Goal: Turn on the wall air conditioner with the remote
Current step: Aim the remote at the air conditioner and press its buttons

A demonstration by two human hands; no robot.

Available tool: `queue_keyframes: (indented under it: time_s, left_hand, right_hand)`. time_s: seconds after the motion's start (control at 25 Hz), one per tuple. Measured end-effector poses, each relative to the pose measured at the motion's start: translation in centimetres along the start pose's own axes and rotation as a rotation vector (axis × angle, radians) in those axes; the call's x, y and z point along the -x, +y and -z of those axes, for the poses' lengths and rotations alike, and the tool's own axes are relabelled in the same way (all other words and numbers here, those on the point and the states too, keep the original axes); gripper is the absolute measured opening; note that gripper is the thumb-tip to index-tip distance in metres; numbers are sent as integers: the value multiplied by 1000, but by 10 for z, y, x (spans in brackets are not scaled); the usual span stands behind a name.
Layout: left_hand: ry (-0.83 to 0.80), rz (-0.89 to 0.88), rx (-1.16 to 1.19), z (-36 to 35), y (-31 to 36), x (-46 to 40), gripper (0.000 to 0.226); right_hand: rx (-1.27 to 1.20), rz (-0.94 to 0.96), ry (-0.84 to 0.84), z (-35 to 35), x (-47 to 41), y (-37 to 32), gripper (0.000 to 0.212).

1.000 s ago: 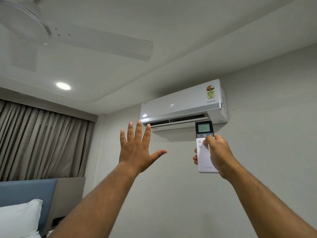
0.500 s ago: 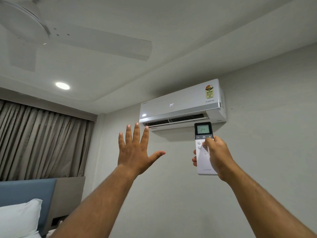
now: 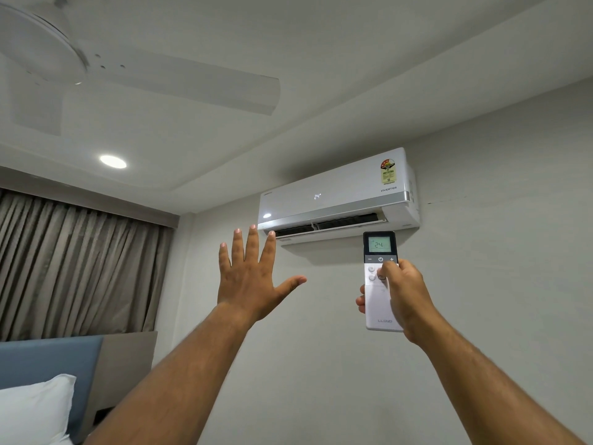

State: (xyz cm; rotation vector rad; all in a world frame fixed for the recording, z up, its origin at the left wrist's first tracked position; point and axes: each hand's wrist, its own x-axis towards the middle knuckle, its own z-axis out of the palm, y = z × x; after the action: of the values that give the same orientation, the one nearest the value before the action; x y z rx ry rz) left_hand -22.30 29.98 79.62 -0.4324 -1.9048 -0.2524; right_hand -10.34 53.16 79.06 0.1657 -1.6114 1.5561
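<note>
The white wall air conditioner (image 3: 337, 194) hangs high on the wall, its front panel lit with "24" and its bottom flap open. My right hand (image 3: 406, 297) grips a white remote (image 3: 378, 303) held upright just below the unit's right end. The remote's screen reads "24". My thumb rests on the buttons below the power key. My left hand (image 3: 253, 277) is raised with fingers spread, palm toward the wall, under the unit's left end; it holds nothing.
A white ceiling fan (image 3: 96, 69) hangs at the upper left, near a lit recessed light (image 3: 113, 161). Brown curtains (image 3: 73, 268) cover the left wall. A blue headboard (image 3: 48, 364) and white pillow (image 3: 35, 409) sit at the lower left.
The remote and my right hand have sunk slightly and my thumb has slid down off the power row. My left hand stays raised and spread.
</note>
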Motion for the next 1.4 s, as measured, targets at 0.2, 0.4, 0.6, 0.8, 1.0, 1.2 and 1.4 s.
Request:
queue_keyframes:
  time_s: [0.2,0.4,0.6,0.8,1.0,1.2,1.4]
  left_hand:
    - [-7,-8,-6,2,3,-1,105]
    - [-19,-5,3,-1,8,5,107]
    - [-45,11,17,-7,15,14,109]
    - [7,-1,36,-3,15,12,103]
    - [28,-1,45,-2,16,15,102]
    - [29,-5,53,0,15,17,102]
    - [28,-6,54,1,16,19,101]
  right_hand:
    - [2,21,-10,5,0,-6,8]
    - [0,31,-7,10,1,-12,8]
    - [-14,28,-17,11,4,-14,9]
    - [-16,34,-25,15,6,-14,9]
    - [-16,26,-26,16,9,-14,8]
    - [-31,25,-32,14,8,-15,8]
    - [-41,20,-52,15,11,-15,10]
